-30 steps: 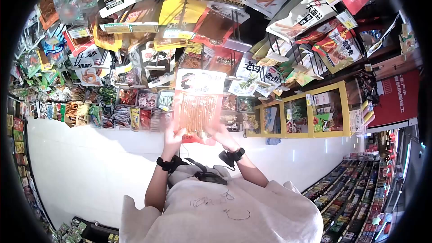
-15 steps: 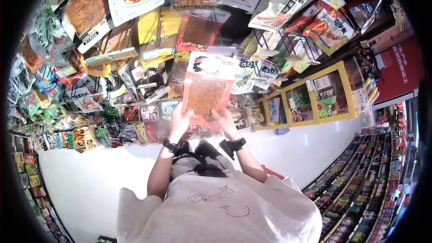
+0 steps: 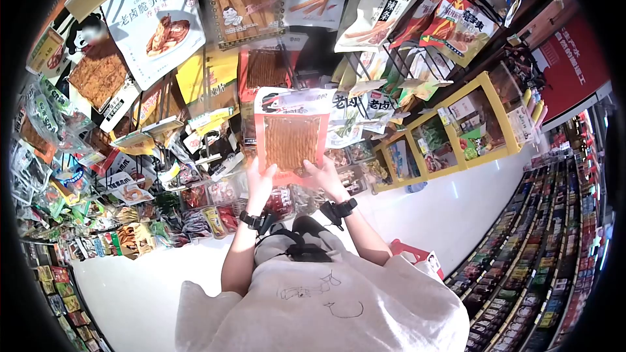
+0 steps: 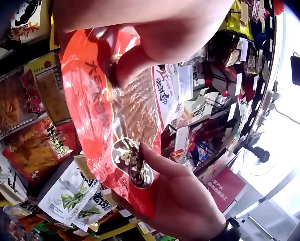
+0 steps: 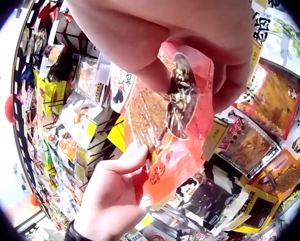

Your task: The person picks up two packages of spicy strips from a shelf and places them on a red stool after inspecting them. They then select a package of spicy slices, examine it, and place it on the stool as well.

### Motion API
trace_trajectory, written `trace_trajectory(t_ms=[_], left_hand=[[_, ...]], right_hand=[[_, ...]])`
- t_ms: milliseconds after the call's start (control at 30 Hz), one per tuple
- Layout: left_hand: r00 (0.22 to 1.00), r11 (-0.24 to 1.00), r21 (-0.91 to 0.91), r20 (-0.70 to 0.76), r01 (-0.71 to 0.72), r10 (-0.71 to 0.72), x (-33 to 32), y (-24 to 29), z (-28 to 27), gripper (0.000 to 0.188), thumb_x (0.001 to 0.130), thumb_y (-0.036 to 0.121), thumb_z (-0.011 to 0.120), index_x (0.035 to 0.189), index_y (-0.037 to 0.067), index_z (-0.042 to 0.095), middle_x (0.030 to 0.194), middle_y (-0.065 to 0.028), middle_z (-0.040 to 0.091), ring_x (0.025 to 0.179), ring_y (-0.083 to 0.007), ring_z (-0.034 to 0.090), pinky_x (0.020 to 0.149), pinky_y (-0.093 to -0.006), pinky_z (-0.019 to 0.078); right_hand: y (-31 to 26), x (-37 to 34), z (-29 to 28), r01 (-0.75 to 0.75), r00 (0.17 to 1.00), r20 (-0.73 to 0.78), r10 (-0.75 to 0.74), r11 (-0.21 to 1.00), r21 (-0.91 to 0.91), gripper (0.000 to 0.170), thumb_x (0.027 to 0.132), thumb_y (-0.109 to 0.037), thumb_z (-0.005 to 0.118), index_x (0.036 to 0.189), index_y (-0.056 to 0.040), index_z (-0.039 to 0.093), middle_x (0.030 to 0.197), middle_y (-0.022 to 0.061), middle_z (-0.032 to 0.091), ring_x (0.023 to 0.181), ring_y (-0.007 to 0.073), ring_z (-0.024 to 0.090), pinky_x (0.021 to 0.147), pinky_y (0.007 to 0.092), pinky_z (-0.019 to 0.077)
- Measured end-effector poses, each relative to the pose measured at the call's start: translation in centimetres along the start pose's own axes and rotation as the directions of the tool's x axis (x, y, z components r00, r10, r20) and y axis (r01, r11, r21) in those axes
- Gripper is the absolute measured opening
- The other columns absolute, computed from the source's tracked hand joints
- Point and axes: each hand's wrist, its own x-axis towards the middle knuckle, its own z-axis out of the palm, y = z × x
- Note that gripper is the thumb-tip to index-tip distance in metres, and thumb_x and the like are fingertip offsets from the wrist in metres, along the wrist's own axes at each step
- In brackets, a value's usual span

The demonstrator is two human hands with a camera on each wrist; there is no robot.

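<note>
Both hands hold one flat red-edged snack packet (image 3: 293, 140) upright in front of the person, its clear window showing brown strips. The left hand (image 3: 261, 179) grips the lower left edge, thumb over the front. At the lower right edge, the right hand (image 3: 325, 177) pinches it the same way. In the left wrist view the left hand (image 4: 155, 30) is at the top and the right hand (image 4: 177, 201) below, with the packet (image 4: 89, 110) between. The right wrist view has the right hand (image 5: 165, 40) above and the left hand (image 5: 112, 201) below the packet (image 5: 177, 165).
Hanging snack packets fill the rack ahead, such as a white one (image 3: 156, 32) and a yellow one (image 3: 208, 78). A yellow-framed display (image 3: 486, 156) stands right of the hands, with long shelves (image 3: 521, 234) beyond. A red object (image 3: 417, 254) is beside the person's right arm.
The packet first rose slightly and shifted right, then came a little lower and left, still in both hands. The racks have shifted in view, bringing the upper packets closer.
</note>
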Motion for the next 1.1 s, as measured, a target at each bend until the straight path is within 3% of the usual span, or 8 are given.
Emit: trace_trajectory(t_ms=[133, 233, 600, 700, 800, 933, 1033, 1100], left_hand=[[1.0, 0.998, 0.06, 0.004, 0.0, 0.0, 0.2, 0.4, -0.1, 0.037, 0.082, 0.001, 0.061, 0.118, -0.005, 0.052, 0.102, -0.0084, 0.061, 0.097, -0.0157, 0.057, 0.087, -0.0302, 0.0446], [1.0, 0.999, -0.023, -0.019, -0.023, 0.022, -0.2, -0.2, 0.2, 0.038, 0.082, 0.002, 0.061, 0.119, -0.004, 0.051, 0.104, -0.0093, 0.06, 0.098, -0.0163, 0.057, 0.088, -0.03, 0.0443], [1.0, 1.0, 0.002, 0.013, 0.01, -0.01, 0.2, -1.3, 0.2, 0.036, 0.082, -0.001, 0.061, 0.116, -0.003, 0.052, 0.102, -0.0097, 0.061, 0.094, -0.0165, 0.057, 0.085, -0.0302, 0.0462], [1.0, 0.996, -0.088, 0.02, 0.01, -0.008, 0.3, -0.9, 0.6, 0.037, 0.082, -0.002, 0.06, 0.118, -0.003, 0.051, 0.102, -0.0095, 0.061, 0.094, -0.0167, 0.057, 0.084, -0.0299, 0.0467], [1.0, 0.999, -0.029, 0.02, -0.021, 0.021, 1.8, -1.4, 0.8, 0.036, 0.082, -0.003, 0.059, 0.117, -0.005, 0.052, 0.107, -0.0081, 0.062, 0.095, -0.0144, 0.059, 0.086, -0.0281, 0.046], [0.996, 0.991, -0.115, -0.056, 0.067, -0.074, 4.6, 2.8, 2.2, 0.036, 0.082, -0.002, 0.059, 0.117, -0.004, 0.052, 0.108, -0.0098, 0.062, 0.098, -0.017, 0.059, 0.088, -0.0293, 0.0448], [0.99, 0.989, 0.059, -0.031, -0.138, 0.14, 9.0, 1.1, 1.8, 0.035, 0.081, -0.002, 0.06, 0.115, -0.004, 0.053, 0.106, -0.0109, 0.063, 0.096, -0.0175, 0.06, 0.087, -0.0295, 0.0451], [0.99, 0.974, 0.191, -0.049, -0.122, 0.134, 12.0, 0.7, 1.7, 0.031, 0.08, -0.002, 0.062, 0.109, -0.004, 0.054, 0.102, -0.0107, 0.064, 0.093, -0.0177, 0.061, 0.085, -0.0302, 0.0456]], right_hand=[[-0.9, 0.3, 0.3, -0.017, 1.0, 0.002, 0.017, 0.996, 0.082, 0.03, 0.091, -0.008, 0.057, 0.119, 0.0041, 0.053, 0.109, 0.0062, 0.063, 0.096, 0.0112, 0.057, 0.085, 0.0275, 0.0465], [-0.3, 0.6, -0.1, -0.019, 1.0, 0.024, 0.018, 0.998, 0.063, 0.03, 0.092, -0.007, 0.055, 0.12, 0.0039, 0.052, 0.11, 0.0065, 0.062, 0.098, 0.0112, 0.056, 0.087, 0.028, 0.0456], [0.4, 1.2, -0.9, -0.066, 0.996, 0.06, 0.063, 0.996, 0.054, 0.032, 0.091, -0.008, 0.056, 0.12, 0.004, 0.052, 0.111, 0.0074, 0.063, 0.099, 0.0116, 0.056, 0.088, 0.0278, 0.0447], [0.3, 1.4, -1.0, -0.073, 0.997, 0.042, 0.072, 0.997, 0.039, 0.032, 0.091, -0.008, 0.056, 0.121, 0.004, 0.052, 0.111, 0.0075, 0.063, 0.099, 0.0113, 0.056, 0.088, 0.0273, 0.0446], [0.1, 3.0, -1.0, 0.03, 0.999, 0.012, -0.03, 0.999, 0.013, 0.033, 0.09, -0.008, 0.058, 0.121, 0.0039, 0.052, 0.11, 0.0068, 0.063, 0.097, 0.0108, 0.056, 0.086, 0.0266, 0.045], [-1.3, 6.7, -0.9, 0.039, 0.998, -0.038, -0.04, 0.999, -0.031, 0.032, 0.089, -0.008, 0.06, 0.117, 0.0053, 0.054, 0.105, 0.0064, 0.064, 0.093, 0.0103, 0.057, 0.083, 0.026, 0.0459], [-0.4, 11.2, -0.8, 0.1, 0.995, -0.013, -0.1, 0.995, 0.001, 0.033, 0.087, -0.008, 0.061, 0.117, 0.0043, 0.056, 0.107, 0.0077, 0.064, 0.095, 0.012, 0.058, 0.084, 0.0271, 0.0461], [-0.2, 14.2, -0.4, 0.122, 0.991, -0.048, -0.124, 0.992, -0.043, 0.031, 0.084, -0.008, 0.064, 0.111, 0.0061, 0.058, 0.101, 0.0091, 0.066, 0.091, 0.0137, 0.059, 0.081, 0.0283, 0.0468]])
